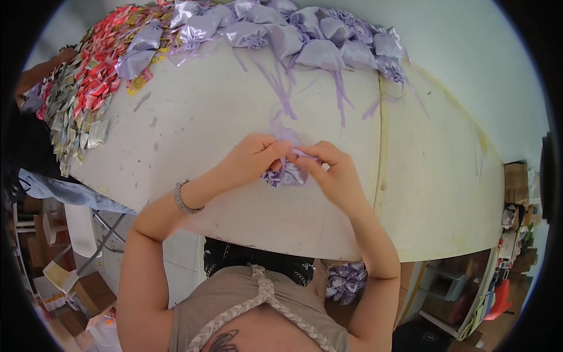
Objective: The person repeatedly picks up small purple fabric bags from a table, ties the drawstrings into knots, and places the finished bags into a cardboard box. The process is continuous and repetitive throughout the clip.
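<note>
Over the white tabletop (211,141), both my hands meet at a lilac satin drawstring pouch (294,175). Its gathered, ruffled end faces me, and the body lies partly hidden beneath my fingers. My left hand (258,155) pinches the lilac ribbon between thumb and forefinger. With its thumb and fingertips, my right hand (330,166) grips a ribbon strand close beside the left fingertips. Whether the ribbon is knotted there cannot be seen. A loose ribbon loop trails away from me past the left thumb.
Filled lilac satin pouches (320,55) are heaped along the table's far edge, ribbons trailing. At left lies a pile of red, yellow and grey small packets (94,83), where another person's arm (42,72) reaches in. A box below the table holds more lilac pouches (346,281).
</note>
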The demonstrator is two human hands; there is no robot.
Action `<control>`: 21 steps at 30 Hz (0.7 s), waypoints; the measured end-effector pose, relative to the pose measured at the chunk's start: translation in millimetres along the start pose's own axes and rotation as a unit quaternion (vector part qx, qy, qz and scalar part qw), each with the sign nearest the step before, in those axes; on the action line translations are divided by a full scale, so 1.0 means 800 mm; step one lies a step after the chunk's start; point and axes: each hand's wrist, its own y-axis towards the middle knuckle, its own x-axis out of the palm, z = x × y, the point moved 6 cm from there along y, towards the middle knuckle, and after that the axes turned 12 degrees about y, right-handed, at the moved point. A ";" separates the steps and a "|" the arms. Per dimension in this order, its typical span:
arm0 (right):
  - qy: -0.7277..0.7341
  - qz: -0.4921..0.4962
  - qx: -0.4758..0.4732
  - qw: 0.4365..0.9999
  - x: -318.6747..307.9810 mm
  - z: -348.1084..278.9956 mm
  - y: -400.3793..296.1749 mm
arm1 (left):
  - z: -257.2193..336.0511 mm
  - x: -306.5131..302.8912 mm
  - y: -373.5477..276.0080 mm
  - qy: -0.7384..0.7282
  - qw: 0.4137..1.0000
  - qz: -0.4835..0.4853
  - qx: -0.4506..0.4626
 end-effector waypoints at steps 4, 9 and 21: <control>0.130 -0.013 0.108 0.985 -0.029 0.019 0.013 | 0.004 0.001 0.003 -0.080 0.996 -0.017 -0.033; 0.366 -0.194 0.137 0.900 -0.055 -0.038 -0.009 | -0.006 -0.007 0.014 -0.242 0.969 0.007 -0.047; 0.157 0.002 0.001 0.988 0.021 0.013 -0.008 | 0.042 0.015 -0.025 0.374 0.812 0.119 0.432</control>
